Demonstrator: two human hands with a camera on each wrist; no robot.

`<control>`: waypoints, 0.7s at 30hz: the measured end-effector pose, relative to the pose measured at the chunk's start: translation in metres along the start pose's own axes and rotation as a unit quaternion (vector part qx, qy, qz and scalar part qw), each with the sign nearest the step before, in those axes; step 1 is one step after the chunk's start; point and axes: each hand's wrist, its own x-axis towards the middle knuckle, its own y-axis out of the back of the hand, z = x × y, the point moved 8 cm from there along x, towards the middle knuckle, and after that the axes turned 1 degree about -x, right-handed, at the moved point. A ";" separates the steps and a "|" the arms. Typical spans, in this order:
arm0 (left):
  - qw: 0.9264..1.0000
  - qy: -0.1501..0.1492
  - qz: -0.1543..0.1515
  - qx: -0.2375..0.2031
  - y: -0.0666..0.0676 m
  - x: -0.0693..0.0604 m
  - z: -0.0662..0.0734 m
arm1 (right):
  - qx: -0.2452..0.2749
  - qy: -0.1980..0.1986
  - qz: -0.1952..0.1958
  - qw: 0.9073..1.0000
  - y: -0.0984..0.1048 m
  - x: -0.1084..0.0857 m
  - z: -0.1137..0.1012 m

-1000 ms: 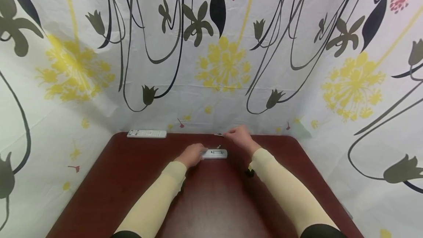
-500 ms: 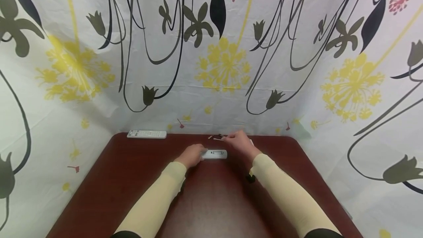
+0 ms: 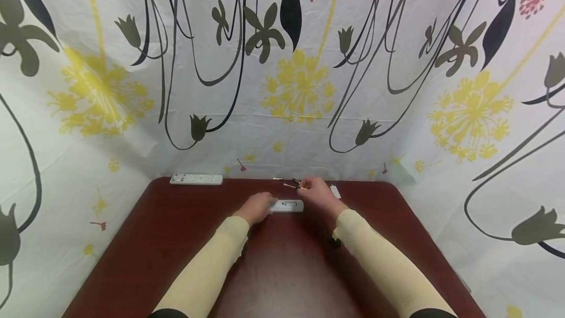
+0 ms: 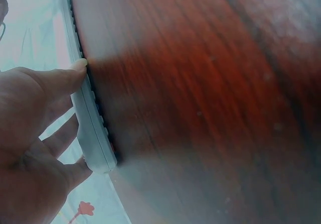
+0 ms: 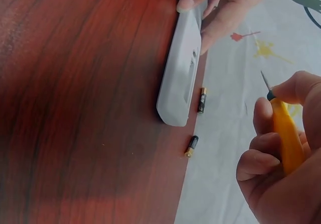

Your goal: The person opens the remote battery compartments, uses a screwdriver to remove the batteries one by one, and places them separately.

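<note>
Left hand (image 3: 257, 206) grips face-down remote (image 3: 274, 208) on table (image 3: 273, 269); battery bay (image 3: 290, 204) uncovered. Right hand (image 3: 319, 193) grips yellow screwdriver (image 5: 287, 133). Two batteries (image 5: 202, 100) lie beyond remote, one shifted closer to cloth (image 3: 265, 161) since half a second ago; more of white piece (image 3: 335, 191) now shows.

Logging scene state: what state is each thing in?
Held remote: buttons down, back compartment open
Other remote: buttons up, lying on table
Batteries: two, loose on table
Screwdriver: held, tip exposed
Small white piece: lying loose on table
Left hand: gripping held remote
Right hand: gripping screwdriver
</note>
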 end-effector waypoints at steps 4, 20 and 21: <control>1.000 0.000 -0.001 0.003 0.000 0.000 0.000 | -0.007 -0.003 0.001 1.000 -0.002 -0.001 0.004; 1.000 0.014 -0.006 0.008 -0.002 0.001 -0.002 | -0.084 0.009 0.010 0.996 -0.003 -0.005 0.006; 1.000 0.015 -0.008 0.007 -0.002 0.001 -0.002 | -0.090 0.012 0.012 0.996 -0.002 -0.005 0.006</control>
